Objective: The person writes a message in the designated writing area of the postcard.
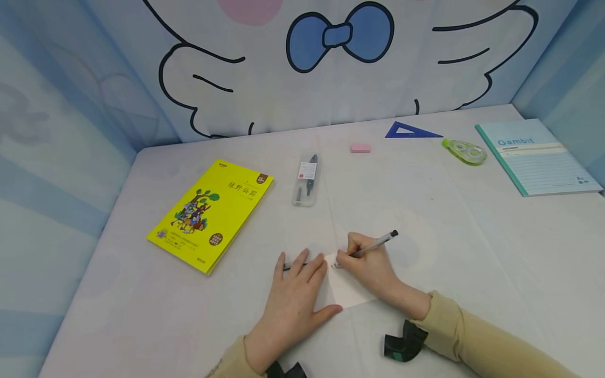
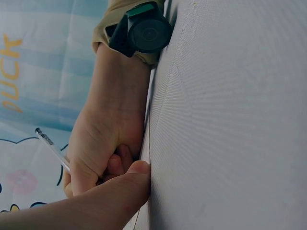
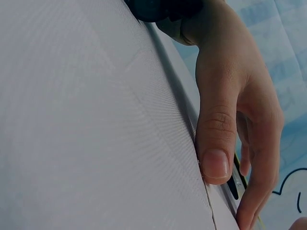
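Nearest, the left hand (image 1: 296, 302) rests with fingers spread at the left side of the small white paper (image 1: 350, 289), while the right hand (image 1: 372, 269) pinches a pen (image 1: 379, 241) near its upper left corner. Writing seems the step in hand, and the next stroke would call for steady paper; farther lies the yellow book (image 1: 222, 210).

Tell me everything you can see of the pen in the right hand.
The pen is slim and straight, with a pale, plastic-looking barrel and a dark end. The right hand grips it near its lower end. It slants, the dark end raised toward the right, the writing end down at the paper. Whether the tip touches is too small to tell.
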Demonstrator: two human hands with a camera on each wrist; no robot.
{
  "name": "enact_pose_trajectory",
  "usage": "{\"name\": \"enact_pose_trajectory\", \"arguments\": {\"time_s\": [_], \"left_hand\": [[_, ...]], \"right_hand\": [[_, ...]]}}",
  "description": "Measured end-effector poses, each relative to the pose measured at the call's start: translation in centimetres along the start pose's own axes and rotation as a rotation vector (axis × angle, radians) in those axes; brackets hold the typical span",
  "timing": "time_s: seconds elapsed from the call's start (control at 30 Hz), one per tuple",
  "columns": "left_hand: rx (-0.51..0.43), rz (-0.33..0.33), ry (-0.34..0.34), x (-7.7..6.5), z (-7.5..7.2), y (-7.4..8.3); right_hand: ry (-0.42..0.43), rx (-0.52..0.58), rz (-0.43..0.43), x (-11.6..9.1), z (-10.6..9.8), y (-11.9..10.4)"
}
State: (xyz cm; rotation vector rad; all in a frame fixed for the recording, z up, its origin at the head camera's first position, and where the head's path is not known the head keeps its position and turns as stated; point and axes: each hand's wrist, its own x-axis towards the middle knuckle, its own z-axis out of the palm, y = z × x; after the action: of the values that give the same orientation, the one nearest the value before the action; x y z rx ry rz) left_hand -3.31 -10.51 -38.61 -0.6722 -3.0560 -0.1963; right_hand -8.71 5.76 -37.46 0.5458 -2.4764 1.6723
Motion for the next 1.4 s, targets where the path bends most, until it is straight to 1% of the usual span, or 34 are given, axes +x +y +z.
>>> {"name": "enact_pose_trajectory", "arguments": {"time_s": [0.17, 0.4, 0.6, 0.67, 0.9, 1.03, 1.33, 1.4], "left_hand": [[0.001, 0.002, 0.004, 0.0, 0.0, 0.0], [0.001, 0.004, 0.015, 0.0, 0.0, -0.1], [0.005, -0.003, 0.0, 0.0, -0.1, 0.0], [0.006, -0.005, -0.006, 0.0, -0.1, 0.0], [0.01, -0.006, -0.008, 0.0, -0.1, 0.0], [0.009, -0.005, -0.002, 0.0, 0.0, 0.0], [0.004, -0.003, 0.009, 0.0, 0.1, 0.0], [0.003, -0.003, 0.008, 0.0, 0.1, 0.0]], "right_hand": [[0.014, -0.004, -0.012, 0.0, 0.1, 0.1], [0.094, -0.003, -0.01, -0.1, 0.0, 0.1], [0.058, -0.019, 0.027, 0.0, -0.1, 0.1], [0.056, -0.024, 0.021, 0.0, 0.0, 0.2], [0.065, -0.031, 0.032, 0.0, 0.5, 2.9], [0.07, -0.017, 0.027, 0.0, 0.5, 3.6], [0.059, 0.008, 0.025, 0.0, 0.4, 3.6], [0.055, 0.002, 0.024, 0.0, 0.3, 2.7]]}}
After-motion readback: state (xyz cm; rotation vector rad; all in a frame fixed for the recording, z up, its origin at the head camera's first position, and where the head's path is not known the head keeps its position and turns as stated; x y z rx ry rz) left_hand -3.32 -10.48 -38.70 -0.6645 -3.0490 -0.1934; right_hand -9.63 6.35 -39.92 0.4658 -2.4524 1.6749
